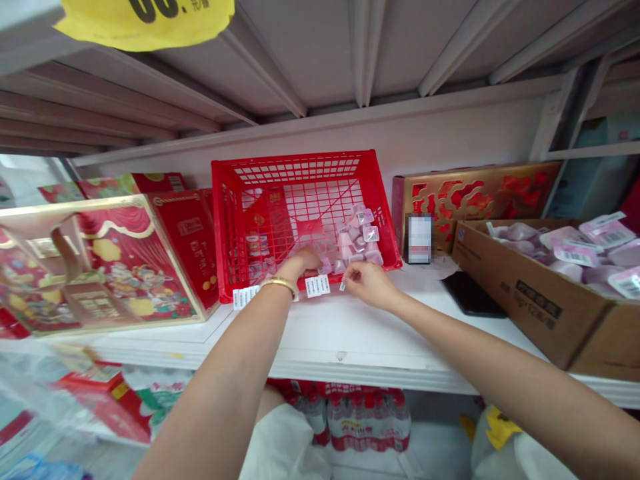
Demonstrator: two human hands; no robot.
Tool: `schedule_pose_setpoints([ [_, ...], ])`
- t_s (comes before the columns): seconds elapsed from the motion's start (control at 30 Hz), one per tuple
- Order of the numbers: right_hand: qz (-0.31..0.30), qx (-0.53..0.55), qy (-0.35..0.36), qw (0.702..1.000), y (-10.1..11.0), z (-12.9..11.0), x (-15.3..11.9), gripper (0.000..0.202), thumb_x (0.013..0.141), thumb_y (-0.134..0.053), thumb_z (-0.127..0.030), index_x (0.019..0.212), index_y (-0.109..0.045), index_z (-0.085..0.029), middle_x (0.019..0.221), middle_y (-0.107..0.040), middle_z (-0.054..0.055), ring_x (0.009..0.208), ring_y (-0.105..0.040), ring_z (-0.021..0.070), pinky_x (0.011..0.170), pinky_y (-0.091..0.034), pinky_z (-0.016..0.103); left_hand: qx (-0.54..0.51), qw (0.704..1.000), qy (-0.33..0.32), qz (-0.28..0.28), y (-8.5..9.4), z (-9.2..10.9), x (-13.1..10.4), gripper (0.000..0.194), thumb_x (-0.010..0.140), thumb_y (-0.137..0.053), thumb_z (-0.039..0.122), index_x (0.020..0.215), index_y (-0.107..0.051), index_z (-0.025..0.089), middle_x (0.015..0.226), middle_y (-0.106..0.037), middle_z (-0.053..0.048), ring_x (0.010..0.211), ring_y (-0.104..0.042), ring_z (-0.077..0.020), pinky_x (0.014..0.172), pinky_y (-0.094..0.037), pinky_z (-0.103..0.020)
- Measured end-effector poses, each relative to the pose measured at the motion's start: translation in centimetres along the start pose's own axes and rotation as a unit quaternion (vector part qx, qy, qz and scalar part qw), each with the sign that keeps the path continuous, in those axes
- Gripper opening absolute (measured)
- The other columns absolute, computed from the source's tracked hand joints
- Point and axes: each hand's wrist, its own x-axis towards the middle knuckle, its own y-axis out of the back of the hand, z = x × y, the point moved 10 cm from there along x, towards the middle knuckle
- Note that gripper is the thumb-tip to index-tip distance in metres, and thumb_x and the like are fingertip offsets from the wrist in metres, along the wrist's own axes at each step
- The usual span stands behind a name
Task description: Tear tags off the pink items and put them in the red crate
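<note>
A red plastic basket (295, 160) lies tipped on a white shelf, its opening facing me. Small pink cups (357, 240) are heaped at its right side. My left hand (303, 261), with a gold bracelet at the wrist, reaches into the lower middle of the basket, fingers closed on a pink cup. My right hand (367, 283) is pinched at the basket's front right edge, holding a small white label (343, 287) at its fingertips. Strips of printed labels (317, 286) hang at the basket's front rim, between my hands and left of my left wrist.
On the right, a cardboard box (530, 300) holds more labelled pink cups, with a black phone-like slab (473, 293) beside it. Gift boxes (125, 260) stand at left, a gold-and-red box (480, 200) behind at right. Overhead is another shelf; bottled packs (367, 423) sit below.
</note>
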Motion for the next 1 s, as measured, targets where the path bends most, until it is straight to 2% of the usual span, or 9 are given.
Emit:
schedule_pose_setpoints([
  [0.1,0.025,0.1,-0.044,0.994,2.2,2.3,-0.7,0.007,0.07,-0.058,-0.021,0.067,-0.064,-0.018,0.066,-0.067,0.002,0.062,-0.058,0.0139,0.062,-0.043,0.026,-0.098,0.995,0.003,0.019,0.8,0.1,-1.1,0.021,0.064,-0.077,0.01,0.082,-0.066,0.01,0.065,-0.068,-0.006,0.065,-0.069,-0.0177,0.06,-0.052,-0.022],
  [0.2,0.067,0.212,-0.097,0.97,5.0,4.8,-1.3,0.013,0.066,-0.064,-0.032,0.065,-0.064,-0.018,0.064,-0.066,0.0,0.061,-0.056,0.0133,0.063,-0.043,0.027,-0.192,0.981,-0.017,0.036,1.7,1.5,-2.2,0.031,0.076,-0.068,0.01,0.106,-0.062,0.012,0.076,-0.069,-0.004,0.068,-0.069,-0.0128,0.065,-0.055,-0.02],
  [0.3,0.114,0.341,-0.154,0.92,7.3,7.6,-2.1,0.019,0.058,-0.073,-0.034,0.067,-0.065,-0.019,0.065,-0.065,-0.001,0.062,-0.056,0.0126,0.063,-0.043,0.027,-0.378,0.923,-0.072,0.011,1.4,4.8,-3.7,0.049,0.077,-0.059,0.002,0.124,-0.053,0.015,0.074,-0.065,0.001,0.068,-0.067,-0.0093,0.075,-0.058,-0.024],
  [0.37,0.153,0.44,-0.186,0.865,8.4,9.6,-2.8,0.023,0.055,-0.078,-0.033,0.069,-0.064,-0.021,0.065,-0.065,-0.001,0.063,-0.057,0.0131,0.061,-0.044,0.027,-0.509,0.852,-0.118,-0.029,0.2,7.8,-5.2,0.055,0.07,-0.06,-0.004,0.122,-0.057,0.015,0.069,-0.061,0.004,0.064,-0.064,-0.0087,0.078,-0.059,-0.029],
  [0.43,0.193,0.522,-0.209,0.804,9.0,11.5,-3.6,0.024,0.054,-0.08,-0.03,0.07,-0.063,-0.023,0.066,-0.065,-0.001,0.063,-0.058,0.0138,0.06,-0.046,0.027,-0.573,0.803,-0.149,-0.066,-1.7,10.5,-6.7,0.053,0.064,-0.063,-0.005,0.113,-0.064,0.015,0.07,-0.061,0.003,0.065,-0.063,-0.0087,0.079,-0.058,-0.031],
  [0.5,0.221,0.573,-0.227,0.756,9.2,13.0,-4.3,0.024,0.056,-0.08,-0.027,0.071,-0.061,-0.024,0.066,-0.064,-0.001,0.061,-0.058,0.0139,0.057,-0.048,0.028,-0.605,0.772,-0.164,-0.104,-4.3,12.5,-7.9,0.048,0.062,-0.066,-0.003,0.107,-0.067,0.014,0.079,-0.066,0.0,0.07,-0.065,-0.0102,0.079,-0.058,-0.032],
  [0.6,0.225,0.609,-0.242,0.721,8.8,13.9,-4.9,0.022,0.059,-0.078,-0.024,0.072,-0.06,-0.023,0.065,-0.063,-0.002,0.06,-0.057,0.0133,0.057,-0.049,0.027,-0.626,0.749,-0.166,-0.137,-8.0,13.8,-8.8,0.042,0.061,-0.069,0.0,0.1,-0.069,0.013,0.085,-0.07,-0.003,0.075,-0.065,-0.012,0.08,-0.057,-0.034],
  [0.73,0.201,0.614,-0.261,0.717,7.2,13.6,-5.1,0.02,0.06,-0.076,-0.022,0.074,-0.061,-0.021,0.066,-0.064,-0.002,0.063,-0.059,0.0114,0.061,-0.049,0.025,-0.603,0.772,-0.167,-0.114,-10.3,13.1,-8.3,0.04,0.061,-0.07,0.005,0.099,-0.072,0.013,0.085,-0.072,-0.004,0.075,-0.065,-0.0136,0.078,-0.057,-0.034],
  [1.0,0.137,0.542,-0.238,0.794,5.5,12.0,-5.0,0.025,0.057,-0.077,-0.03,0.072,-0.059,-0.021,0.068,-0.065,-0.002,0.067,-0.059,0.0131,0.066,-0.046,0.026,-0.559,0.797,-0.215,-0.078,-10.1,12.3,-8.3,0.037,0.063,-0.073,0.011,0.099,-0.074,0.013,0.091,-0.074,-0.005,0.072,-0.065,-0.014,0.066,-0.057,-0.028],
])
